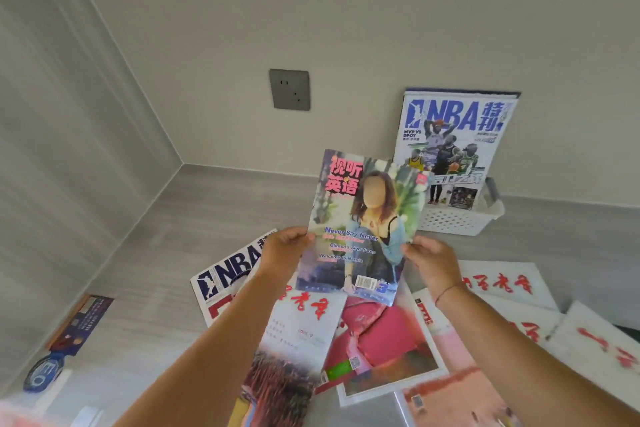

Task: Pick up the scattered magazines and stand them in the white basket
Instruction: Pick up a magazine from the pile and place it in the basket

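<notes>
I hold a colourful English-learning magazine (pixel 363 229) upright in the air in front of me. My left hand (pixel 282 248) pinches its left edge and my right hand (pixel 431 260) pinches its right edge. Beyond it the white basket (pixel 453 220) stands against the back wall with a blue NBA magazine (pixel 453 135) upright in it. Below my arms several magazines lie scattered on the grey surface: an NBA one (pixel 228 274), a white one with red characters (pixel 304 326), a pink one (pixel 381 340) and white ones at the right (pixel 502 282).
A grey wall socket (pixel 290 89) sits on the back wall left of the basket. A dark booklet (pixel 83 322) and a blue round object (pixel 43 374) lie at the far left, by the side wall. Bare grey surface lies between the wall corner and the basket.
</notes>
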The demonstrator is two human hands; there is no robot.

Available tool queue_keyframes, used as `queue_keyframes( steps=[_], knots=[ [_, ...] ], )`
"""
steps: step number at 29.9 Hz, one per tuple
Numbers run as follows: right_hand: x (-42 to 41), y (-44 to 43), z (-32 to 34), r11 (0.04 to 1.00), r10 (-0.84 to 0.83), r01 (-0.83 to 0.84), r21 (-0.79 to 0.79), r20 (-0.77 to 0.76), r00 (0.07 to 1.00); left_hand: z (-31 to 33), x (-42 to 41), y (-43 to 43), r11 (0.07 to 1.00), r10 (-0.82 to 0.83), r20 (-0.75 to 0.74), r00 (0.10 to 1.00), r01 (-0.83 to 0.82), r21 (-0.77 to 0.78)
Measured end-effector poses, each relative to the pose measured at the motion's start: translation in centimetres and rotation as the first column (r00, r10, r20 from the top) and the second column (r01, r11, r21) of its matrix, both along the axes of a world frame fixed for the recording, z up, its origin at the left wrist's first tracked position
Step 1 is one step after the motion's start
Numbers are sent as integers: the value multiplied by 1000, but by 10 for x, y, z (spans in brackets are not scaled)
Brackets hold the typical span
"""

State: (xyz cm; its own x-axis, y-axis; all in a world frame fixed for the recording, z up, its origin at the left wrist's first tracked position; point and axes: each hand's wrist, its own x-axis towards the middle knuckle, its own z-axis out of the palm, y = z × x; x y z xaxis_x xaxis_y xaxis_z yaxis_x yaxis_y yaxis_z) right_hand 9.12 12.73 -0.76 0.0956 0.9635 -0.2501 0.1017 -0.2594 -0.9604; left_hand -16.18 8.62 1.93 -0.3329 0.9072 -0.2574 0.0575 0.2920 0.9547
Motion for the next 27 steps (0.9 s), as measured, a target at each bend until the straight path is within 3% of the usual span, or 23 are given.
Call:
queue_keyframes(
  steps=[4,14,27],
  knots=[
    [52,49,27,993,-78,72,91,55,995,19,54,59,999,-18,-20,1000,19,49],
    [129,161,91,958,-149,149,246,-19,989,55,143,192,984,42,-84,996,-27,174],
    [134,195,18,992,-112,101,78,143,983,-9,165,224,986,158,-195,968,-165,-22]
  ],
)
